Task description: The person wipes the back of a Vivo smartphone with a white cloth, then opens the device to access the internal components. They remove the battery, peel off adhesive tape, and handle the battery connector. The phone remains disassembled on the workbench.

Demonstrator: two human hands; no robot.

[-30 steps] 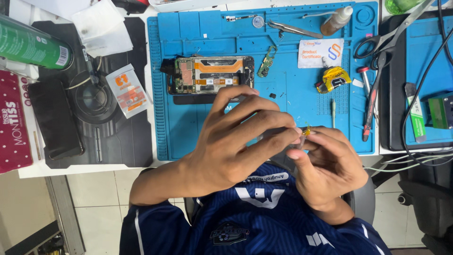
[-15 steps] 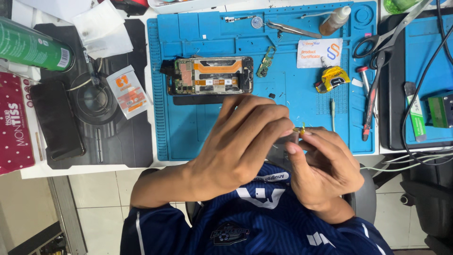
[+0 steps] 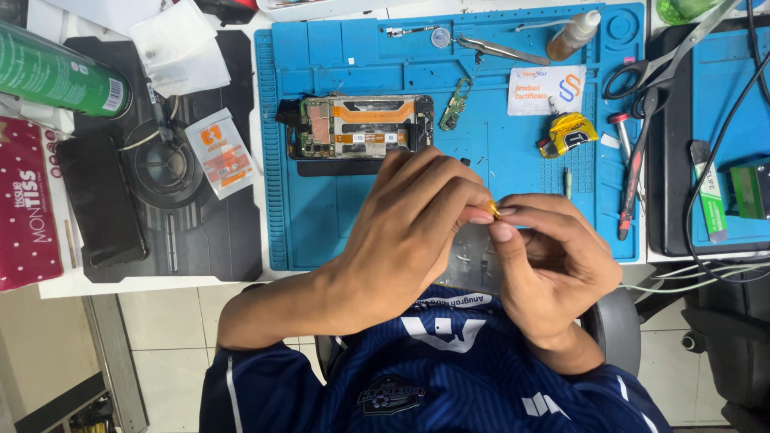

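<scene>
Between fingertips (image 3: pixel 481 215), barely visible gold part (image 3: pixel 494 212)

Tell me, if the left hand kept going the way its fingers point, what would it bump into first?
Probably the right hand. The left hand points across toward it, and their fingertips already meet around a tiny yellow part. Depth is hard to judge here.

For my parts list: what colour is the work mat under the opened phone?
Blue mat, head view.

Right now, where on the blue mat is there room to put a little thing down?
The bare patch of the blue mat lies below the opened phone, left of the left hand. Another is between the phone and the yellow tool. It is crowded along the top edge and by the scissors.
</scene>
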